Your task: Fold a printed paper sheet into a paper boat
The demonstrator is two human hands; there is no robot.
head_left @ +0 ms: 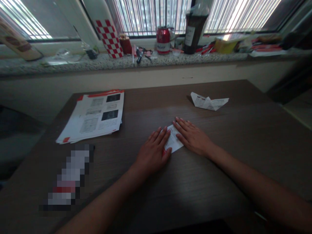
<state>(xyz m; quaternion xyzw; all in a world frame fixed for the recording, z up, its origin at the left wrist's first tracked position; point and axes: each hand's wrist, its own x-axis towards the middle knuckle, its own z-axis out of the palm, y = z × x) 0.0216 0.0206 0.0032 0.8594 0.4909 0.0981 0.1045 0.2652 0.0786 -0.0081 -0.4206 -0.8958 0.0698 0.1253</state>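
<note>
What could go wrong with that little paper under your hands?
1. The left hand and right hand lie flat over the small folded paper and hide most of it, so a crease might come out crooked.
2. The table looks smooth, so the paper could slip sideways while it is pressed.

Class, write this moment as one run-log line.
left hand flat on small folded sheet | right hand flat on it | boat-like paper fold apart, behind | leaflet stack left
</note>
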